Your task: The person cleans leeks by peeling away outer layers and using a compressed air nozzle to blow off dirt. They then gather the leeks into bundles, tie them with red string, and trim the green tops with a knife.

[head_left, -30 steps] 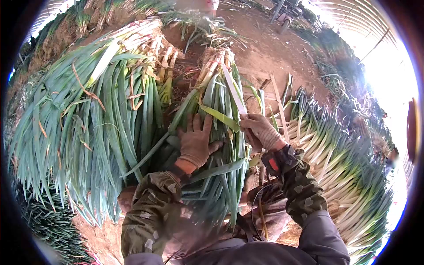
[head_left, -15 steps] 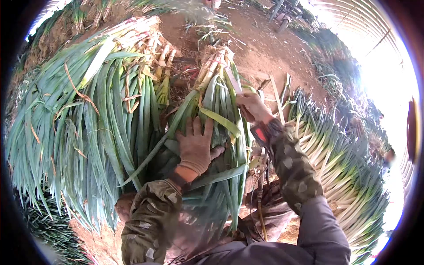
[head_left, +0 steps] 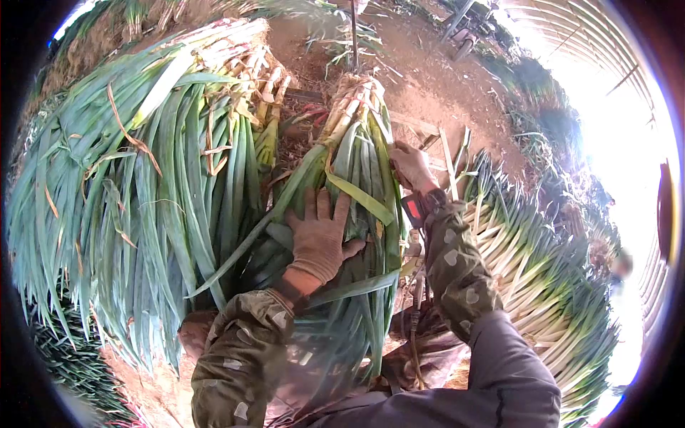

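The left hand [head_left: 317,246] lies open on the middle onion bunch [head_left: 365,165], whose leaves look long and uncut, and the right hand [head_left: 412,167] touches its edge, grip unclear.

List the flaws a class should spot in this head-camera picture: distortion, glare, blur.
Head view: wide-angle distortion bends the roof ribs, black rims the frame, glare bleaches the right side, and a hazy smear softens the onion leaves at lower centre; the gloved left hand looks fairly crisp.

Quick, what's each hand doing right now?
Left hand: open, flat on the leafy bundle.
Right hand: at its edge; grip and contents can't be told.
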The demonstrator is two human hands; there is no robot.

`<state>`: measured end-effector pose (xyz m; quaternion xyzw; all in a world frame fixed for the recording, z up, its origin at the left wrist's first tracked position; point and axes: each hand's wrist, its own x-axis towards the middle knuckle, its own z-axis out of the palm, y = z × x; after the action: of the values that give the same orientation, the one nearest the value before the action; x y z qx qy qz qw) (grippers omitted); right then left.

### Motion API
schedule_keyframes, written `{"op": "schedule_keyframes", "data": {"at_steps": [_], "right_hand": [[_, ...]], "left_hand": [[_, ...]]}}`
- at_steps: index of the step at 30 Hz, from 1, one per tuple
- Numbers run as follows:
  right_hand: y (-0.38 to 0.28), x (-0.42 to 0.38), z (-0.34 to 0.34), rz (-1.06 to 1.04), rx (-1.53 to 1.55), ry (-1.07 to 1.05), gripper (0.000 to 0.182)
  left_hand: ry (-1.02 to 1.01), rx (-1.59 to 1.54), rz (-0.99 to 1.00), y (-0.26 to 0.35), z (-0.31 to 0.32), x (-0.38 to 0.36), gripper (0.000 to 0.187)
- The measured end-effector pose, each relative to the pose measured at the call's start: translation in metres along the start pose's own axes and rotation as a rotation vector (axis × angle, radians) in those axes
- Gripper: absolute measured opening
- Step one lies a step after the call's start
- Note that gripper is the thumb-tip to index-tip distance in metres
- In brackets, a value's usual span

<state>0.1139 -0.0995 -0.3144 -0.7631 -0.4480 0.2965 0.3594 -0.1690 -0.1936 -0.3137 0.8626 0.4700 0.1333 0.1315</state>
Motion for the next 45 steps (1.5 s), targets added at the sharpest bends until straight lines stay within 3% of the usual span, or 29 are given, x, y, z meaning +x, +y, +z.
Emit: {"op": "schedule_keyframes", "data": {"at_steps": [1, 3, 6, 9, 10, 11, 12, 14, 16, 17, 19, 20, 23, 26, 29, 31, 33, 37, 39, 41, 43, 44, 45], "right_hand": [[0.013, 0.001, -0.005, 0.100, 0.218, -0.069, 0.028], [0.025, 0.003, 0.000, -0.079, 0.514, -0.135, 0.028], [0.013, 0.003, 0.000, 0.126, 1.005, -0.566, 0.039], [0.004, 0.016, 0.016, -0.087, 0.992, -0.489, 0.042], [0.015, 0.022, 0.022, -0.080, 1.069, -0.483, 0.035], [0.031, 0.020, 0.019, -0.286, 1.012, -0.476, 0.032], [0.040, -0.002, 0.012, -0.488, 0.950, -0.465, 0.031], [0.059, -0.065, 0.004, -0.563, 0.824, -0.337, 0.034], [0.030, -0.131, -0.005, -0.211, 1.083, -0.273, 0.044], [0.030, -0.151, -0.012, 0.054, 1.381, -0.286, 0.046], [0.011, -0.190, -0.012, -0.062, 1.115, -0.113, 0.045], [-0.002, -0.208, -0.024, 0.039, 1.235, -0.170, 0.045], [-0.013, -0.238, -0.049, -0.336, 1.354, -0.252, 0.052], [-0.042, -0.253, -0.081, -0.184, 1.113, -0.112, 0.058], [-0.021, -0.237, -0.079, -0.054, 0.636, 0.021, 0.050], [-0.028, -0.249, -0.069, 0.059, 0.754, -0.045, 0.037], [-0.037, -0.257, -0.065, 0.086, 0.777, -0.125, 0.039], [-0.001, -0.245, -0.057, 0.008, 0.728, 0.072, 0.037], [0.008, -0.234, -0.071, 0.008, 0.723, 0.135, 0.034], [0.018, -0.221, -0.096, 0.023, 0.732, 0.197, 0.021], [0.028, -0.208, -0.123, 0.055, 0.775, 0.189, 0.019], [0.038, -0.202, -0.134, 0.014, 0.707, 0.217, 0.018], [0.048, -0.198, -0.144, 0.028, 0.702, 0.183, 0.026]], "left_hand": [[0.011, 0.000, 0.002, 0.000, 0.001, 0.000, 0.104], [0.029, 0.006, 0.003, 0.001, 0.001, -0.001, 0.104], [0.014, -0.006, 0.001, -0.001, 0.000, 0.000, 0.103], [-0.044, 0.035, -0.023, -0.001, 0.003, 0.001, 0.104], [-0.041, 0.021, -0.023, 0.000, 0.004, 0.001, 0.105], [-0.034, 0.011, -0.024, 0.000, 0.004, 0.001, 0.105], [-0.031, 0.001, -0.026, -0.002, 0.003, 0.000, 0.105], [-0.028, 0.031, -0.004, -0.002, 0.006, -0.002, 0.105], [0.003, 0.027, 0.022, -0.008, 0.013, -0.002, 0.103], [0.002, 0.026, 0.018, -0.008, 0.016, -0.005, 0.103], [0.026, 0.034, 0.025, -0.010, 0.014, 0.005, 0.103], [0.035, 0.008, -0.001, -0.008, 0.010, 0.006, 0.104], [-0.033, 0.011, -0.053, -0.005, 0.006, 0.009, 0.102], [-0.043, -0.038, -0.038, -0.007, 0.003, 0.006, 0.096], [-0.081, -0.057, -0.050, -0.004, -0.013, 0.001, 0.090], [-0.108, -0.023, -0.038, -0.001, -0.022, -0.002, 0.087], [-0.048, -0.055, 0.010, -0.013, -0.015, -0.007, 0.081], [-0.054, -0.030, 0.037, -0.014, -0.017, -0.008, 0.079], [0.037, -0.245, 0.103, -0.032, -0.017, -0.001, 0.062], [0.132, -0.367, 0.016, -0.038, -0.043, 0.011, 0.035], [0.348, -0.436, 0.060, -0.018, -0.085, 0.024, 0.017], [0.309, -0.426, 0.032, -0.002, -0.102, 0.035, 0.014], [0.359, -0.373, 0.192, 0.008, -0.105, 0.055, 0.013]]}}
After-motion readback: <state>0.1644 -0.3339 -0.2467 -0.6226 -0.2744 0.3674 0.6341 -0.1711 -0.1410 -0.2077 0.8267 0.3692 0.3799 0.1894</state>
